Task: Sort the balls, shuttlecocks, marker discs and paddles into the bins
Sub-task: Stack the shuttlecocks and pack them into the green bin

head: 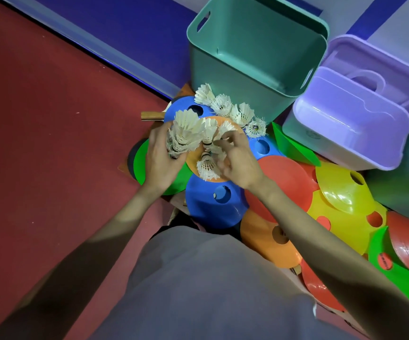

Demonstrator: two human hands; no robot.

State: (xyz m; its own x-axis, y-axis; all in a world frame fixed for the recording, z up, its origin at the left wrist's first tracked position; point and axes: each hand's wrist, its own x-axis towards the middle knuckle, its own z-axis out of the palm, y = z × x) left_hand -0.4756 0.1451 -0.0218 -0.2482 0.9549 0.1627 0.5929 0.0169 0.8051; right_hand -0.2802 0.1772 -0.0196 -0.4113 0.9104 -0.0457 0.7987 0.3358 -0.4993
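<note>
Gathering shuttlecocks off the marker discs (217, 204) is the step in hand, by my judgement. My left hand (160, 159) is curled round a nested bunch of shuttlecocks (186, 133). My right hand (235, 158) pinches another shuttlecock (219, 133) over the orange disc (193, 159). Loose shuttlecocks (223, 105) remain beside the teal bin (255, 50), empty as far as seen. Next: stack, then deposit.

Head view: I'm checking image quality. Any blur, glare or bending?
Head view: right hand fingers smeared by motion; left hand sharper, gripping shuttlecocks; white glare on the purple bin; wide-angle lens bows the teal bin.
</note>
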